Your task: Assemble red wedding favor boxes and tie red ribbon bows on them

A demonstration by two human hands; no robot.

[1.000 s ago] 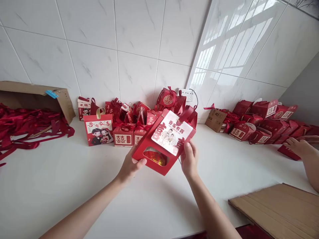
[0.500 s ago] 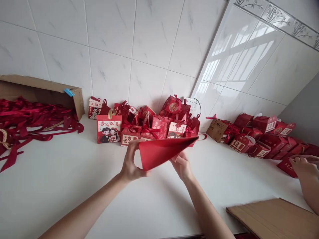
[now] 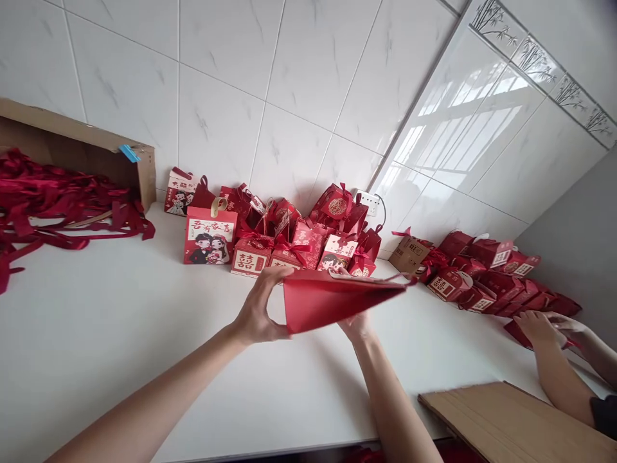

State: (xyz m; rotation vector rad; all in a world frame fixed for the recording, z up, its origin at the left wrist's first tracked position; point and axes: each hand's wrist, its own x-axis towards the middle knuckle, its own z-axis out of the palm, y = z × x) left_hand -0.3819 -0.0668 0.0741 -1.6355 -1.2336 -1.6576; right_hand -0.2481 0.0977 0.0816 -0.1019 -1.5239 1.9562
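Observation:
Above the white table I hold a red paper gift box (image 3: pixel 332 301) with both hands. It tapers to a narrow edge on the right, and a thin strap or ribbon shows along its top there. My left hand (image 3: pixel 260 310) grips the wide left end, thumb at the bottom corner and fingers at the top edge. Beneath and behind the box, my right hand (image 3: pixel 357 326) supports it; most of its fingers are hidden. Just beyond stand several decorated red gift boxes (image 3: pixel 308 241) with ribbons, among them a box with a cartoon couple (image 3: pixel 210 241).
At the left, a cardboard carton (image 3: pixel 147 170) holds a heap of dark red ribbons (image 3: pixel 72 202). More red boxes (image 3: pixel 501 280) are piled at the right. There a co-worker's hands (image 3: pixel 542 329) handle a red piece. A cardboard sheet (image 3: pixel 511 418) lies at the front right.
The held box has tilted a little, so its top edge and strap now show. The view has shifted, and more of the co-worker's hands and arms is visible at the right.

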